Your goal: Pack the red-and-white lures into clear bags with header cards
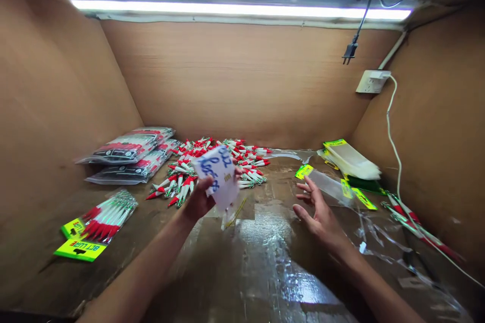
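My left hand (200, 198) holds a white packet (217, 176) with blue handwriting above the middle of the table, in front of a pile of red and white lures (185, 171). A thin yellow strip (235, 213) hangs at the packet's lower edge. To the right, my right hand (316, 212) is open, its fingers spread, nearest to a clear bag (329, 185) with a yellow-green header. Nothing shows between its fingers.
Packed bags (129, 154) are stacked at the back left, with filled lure packs (102, 222) in front. Empty header bags (352, 159) lie at the back right. A white cable (394, 146) runs down the right wall past more lures (413, 217) and plastic scraps.
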`<state>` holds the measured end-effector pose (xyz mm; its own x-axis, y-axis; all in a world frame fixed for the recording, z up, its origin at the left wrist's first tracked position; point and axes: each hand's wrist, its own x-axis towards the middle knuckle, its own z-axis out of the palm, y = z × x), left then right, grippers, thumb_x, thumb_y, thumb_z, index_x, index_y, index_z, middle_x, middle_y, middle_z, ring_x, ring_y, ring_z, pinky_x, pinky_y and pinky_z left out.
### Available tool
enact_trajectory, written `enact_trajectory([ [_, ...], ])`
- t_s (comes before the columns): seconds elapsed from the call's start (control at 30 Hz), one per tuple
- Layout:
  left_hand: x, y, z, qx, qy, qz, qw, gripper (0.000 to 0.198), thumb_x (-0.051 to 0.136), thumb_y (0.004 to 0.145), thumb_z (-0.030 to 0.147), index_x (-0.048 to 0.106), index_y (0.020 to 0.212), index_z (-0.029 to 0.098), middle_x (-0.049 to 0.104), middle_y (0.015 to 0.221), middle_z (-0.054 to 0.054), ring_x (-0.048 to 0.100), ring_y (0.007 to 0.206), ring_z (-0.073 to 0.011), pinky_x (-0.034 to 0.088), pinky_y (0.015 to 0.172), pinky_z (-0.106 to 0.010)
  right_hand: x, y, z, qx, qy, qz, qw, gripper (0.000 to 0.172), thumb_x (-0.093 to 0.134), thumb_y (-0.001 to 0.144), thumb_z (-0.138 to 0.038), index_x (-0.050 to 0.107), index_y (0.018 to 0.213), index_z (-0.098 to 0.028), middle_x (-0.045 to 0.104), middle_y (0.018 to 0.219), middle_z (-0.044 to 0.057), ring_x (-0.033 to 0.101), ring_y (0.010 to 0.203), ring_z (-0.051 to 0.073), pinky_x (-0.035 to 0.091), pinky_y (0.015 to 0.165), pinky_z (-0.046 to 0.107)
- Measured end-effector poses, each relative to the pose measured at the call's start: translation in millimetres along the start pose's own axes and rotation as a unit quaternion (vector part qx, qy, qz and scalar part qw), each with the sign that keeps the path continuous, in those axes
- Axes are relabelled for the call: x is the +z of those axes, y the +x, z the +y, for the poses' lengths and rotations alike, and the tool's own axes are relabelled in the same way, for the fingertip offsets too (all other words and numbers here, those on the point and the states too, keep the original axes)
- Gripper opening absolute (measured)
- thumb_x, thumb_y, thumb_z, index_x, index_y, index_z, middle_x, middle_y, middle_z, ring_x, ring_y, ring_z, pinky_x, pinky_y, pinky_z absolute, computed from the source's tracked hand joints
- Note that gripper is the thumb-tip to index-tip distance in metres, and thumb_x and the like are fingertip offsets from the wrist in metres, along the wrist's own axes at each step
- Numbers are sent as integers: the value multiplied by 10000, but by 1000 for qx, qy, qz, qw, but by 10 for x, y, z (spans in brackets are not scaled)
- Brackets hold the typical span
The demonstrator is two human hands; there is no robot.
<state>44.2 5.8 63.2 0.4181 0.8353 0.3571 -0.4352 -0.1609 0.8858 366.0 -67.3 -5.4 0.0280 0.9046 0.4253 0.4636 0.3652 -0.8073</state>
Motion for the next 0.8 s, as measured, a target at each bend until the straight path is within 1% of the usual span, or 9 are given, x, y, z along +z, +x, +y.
enact_trajectory([
  [0.07,33,-23,-16,20,-19,7,1000,731,644,790,659,553,1326,172,682,1205,-142,598,1199,-389,527,952,-503,25,8,96,6,8,-9,1000,727,597,954,-455,226,1559,-293,480,1463,143,618,1152,267,515,996,508],
  [0.13,75,-11,6,20,-28,-6,999,737,658,787,647,545,1335,169,673,1220,-148,588,1218,-392,507,982,-516,17,15,121,5,6,-10,1000,708,599,956,-446,249,1553,-294,495,1445,135,618,1141,256,516,996,497],
  [0.27,193,14,-24,-45,-54,-68,995,837,626,762,738,540,1349,148,670,1206,-184,609,1185,-406,482,987,-553,6,41,52,9,37,-17,999,633,579,965,-463,338,1516,-267,546,1382,127,617,1139,243,511,1015,474],
  [0.37,332,-15,-182,-112,-90,-123,982,886,602,745,786,529,1364,158,669,1203,-188,623,1162,-402,477,975,-564,38,123,-127,-4,74,-51,996,569,566,973,-475,414,1473,-249,583,1336,119,601,1173,238,502,1030,443],
  [0.5,471,-48,-383,-147,-125,-162,968,853,577,763,790,566,1326,149,688,1151,-173,636,1148,-377,434,1033,-542,116,351,-540,-51,141,-127,981,556,545,982,-497,426,1469,-255,592,1342,111,581,1214,239,486,1050,436],
  [0.57,462,-36,-392,-154,-121,-186,963,821,583,771,778,578,1307,156,694,1137,-168,643,1134,-374,448,1014,-535,157,497,-753,-71,182,-173,965,601,538,979,-523,388,1496,-256,583,1360,116,573,1234,250,493,1044,450],
  [0.63,396,5,-328,-140,-96,-203,964,843,623,746,773,564,1325,163,680,1187,-176,635,1142,-389,475,972,-527,183,642,-932,-91,207,-190,955,672,560,960,-549,337,1526,-262,561,1392,125,559,1255,266,497,1039,467],
  [0.73,257,104,-170,-76,3,-167,983,895,741,678,725,563,1340,150,647,1275,-189,614,1161,-398,494,943,-475,188,824,-1122,-132,211,-155,956,709,604,940,-540,322,1535,-277,543,1417,128,544,1264,275,473,1061,483],
  [0.8,180,164,-87,-59,57,-139,987,768,808,698,604,618,1281,142,672,1245,-175,639,1114,-364,504,916,-415,192,913,-1197,-151,198,-128,960,670,621,941,-507,360,1516,-282,551,1410,122,545,1256,273,458,1073,486],
])
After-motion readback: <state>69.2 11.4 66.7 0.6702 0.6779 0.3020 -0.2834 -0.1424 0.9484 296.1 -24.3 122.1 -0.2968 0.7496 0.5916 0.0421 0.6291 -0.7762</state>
